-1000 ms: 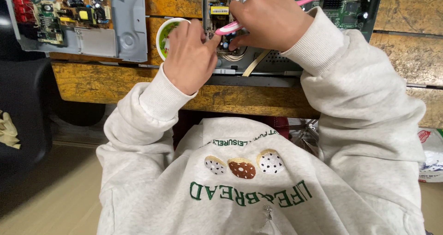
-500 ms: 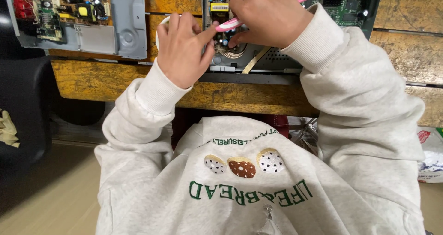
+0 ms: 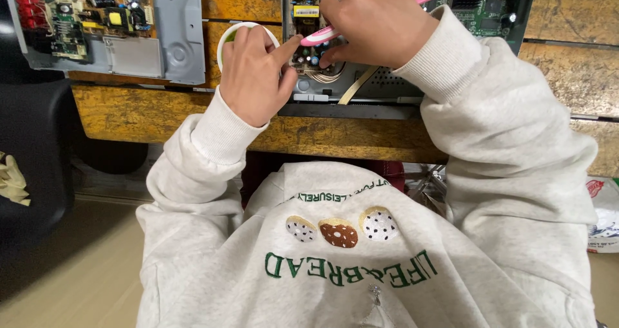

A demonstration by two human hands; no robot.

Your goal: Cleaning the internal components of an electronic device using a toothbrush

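A person's right hand point(image 3: 377, 22) is closing its fingers around a pink toothbrush point(image 3: 322, 35), gripping it low on the handle so that the pink-and-white head is pointing left and pressing down onto the open metal chassis point(image 3: 387, 83) of an electronic device, which is lying on a worn yellow-painted wooden workbench point(image 3: 161, 112). The rest of the pink handle is jutting out behind the hand, up and to the right, across the green circuit board point(image 3: 480, 6) sitting in the far right part of that chassis. The left hand point(image 3: 255, 73) is resting just left of the chassis with its fingers loosely curled, holding nothing, while its index finger is stretching right to touch the toothbrush head. Beneath both fingertips, a brown power board point(image 3: 306, 12) crowded with small components is occupying the left part of the chassis, and a bundle of pale wires point(image 3: 329, 78) and a flat beige ribbon cable point(image 3: 358, 86) are trailing toward the chassis's near edge. Partly hidden under the left hand, just left of the chassis, a small round white cup point(image 3: 225, 38) with a green inside is standing on the bench. Farther left of the chassis, well apart, a second grey metal panel point(image 3: 174, 38) is carrying another circuit board point(image 3: 97, 15). Both arms are wearing pale grey sweatshirt sleeves point(image 3: 219, 135).
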